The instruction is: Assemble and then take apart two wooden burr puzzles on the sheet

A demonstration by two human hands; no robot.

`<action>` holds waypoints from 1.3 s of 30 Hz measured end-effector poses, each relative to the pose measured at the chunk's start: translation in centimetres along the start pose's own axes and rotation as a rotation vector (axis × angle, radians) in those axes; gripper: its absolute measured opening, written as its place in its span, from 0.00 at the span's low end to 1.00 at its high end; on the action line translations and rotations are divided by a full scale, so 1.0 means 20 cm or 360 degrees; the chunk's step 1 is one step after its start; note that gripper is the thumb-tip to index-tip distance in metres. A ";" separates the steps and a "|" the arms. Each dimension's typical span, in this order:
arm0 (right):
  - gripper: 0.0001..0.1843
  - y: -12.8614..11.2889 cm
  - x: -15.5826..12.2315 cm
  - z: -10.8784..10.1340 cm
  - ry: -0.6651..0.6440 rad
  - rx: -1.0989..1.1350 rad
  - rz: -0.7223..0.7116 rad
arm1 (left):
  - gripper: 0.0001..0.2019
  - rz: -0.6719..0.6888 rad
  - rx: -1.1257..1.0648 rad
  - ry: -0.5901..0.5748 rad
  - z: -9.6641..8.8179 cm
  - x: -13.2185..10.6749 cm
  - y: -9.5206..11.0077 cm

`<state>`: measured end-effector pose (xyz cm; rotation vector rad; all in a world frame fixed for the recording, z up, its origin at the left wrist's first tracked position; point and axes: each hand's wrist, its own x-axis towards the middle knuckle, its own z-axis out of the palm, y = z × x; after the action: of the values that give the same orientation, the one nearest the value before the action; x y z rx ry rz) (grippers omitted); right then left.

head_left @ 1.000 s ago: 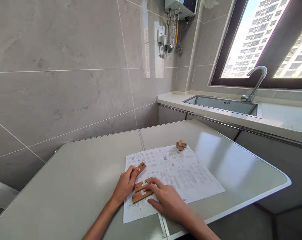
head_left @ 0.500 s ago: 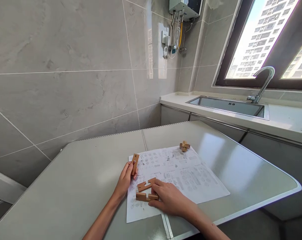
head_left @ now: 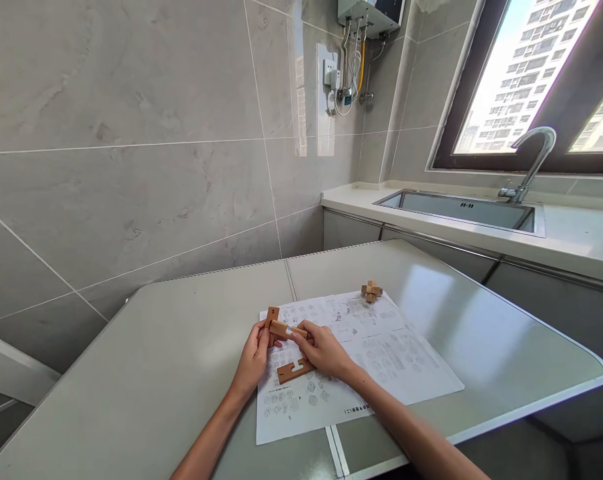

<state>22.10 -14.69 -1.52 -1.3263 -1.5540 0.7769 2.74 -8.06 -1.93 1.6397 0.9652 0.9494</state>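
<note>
Over the printed sheet (head_left: 401,373), the left hand (head_left: 252,357) holds the wooden piece marked 2 (head_left: 272,313), long axis pointing away; the right hand (head_left: 326,350) pinches a notched wooden bar (head_left: 280,329), aligned left to right.

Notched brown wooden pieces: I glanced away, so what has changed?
The right hand has lifted one notched brown wooden piece from the white printed paper sheet to the brown wooden bar marked 2 in the left hand. Stayed put: the other notched piece and the brown cross-shaped wooden block.
</note>
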 end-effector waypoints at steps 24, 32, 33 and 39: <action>0.19 0.06 -0.03 0.02 0.0175 -0.0122 -0.0099 | 0.23 0.0315 0.0554 -0.0087 0.03 -0.05 0.03; 0.17 0.02 -0.06 0.02 0.0092 -0.0086 -0.0151 | 0.25 0.0401 0.0684 -0.0138 0.01 -0.07 0.04; 0.17 0.02 -0.06 0.02 0.0087 -0.0086 -0.0153 | 0.25 0.0409 0.0694 -0.0147 0.01 -0.07 0.04; 0.17 0.03 -0.07 0.02 0.0075 -0.0120 -0.0162 | 0.26 0.0495 0.0779 -0.0162 0.01 -0.08 0.04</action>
<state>21.94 -15.80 -2.54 -1.2999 -1.6138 0.6254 2.46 -9.72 -1.43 2.2790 0.9359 0.8613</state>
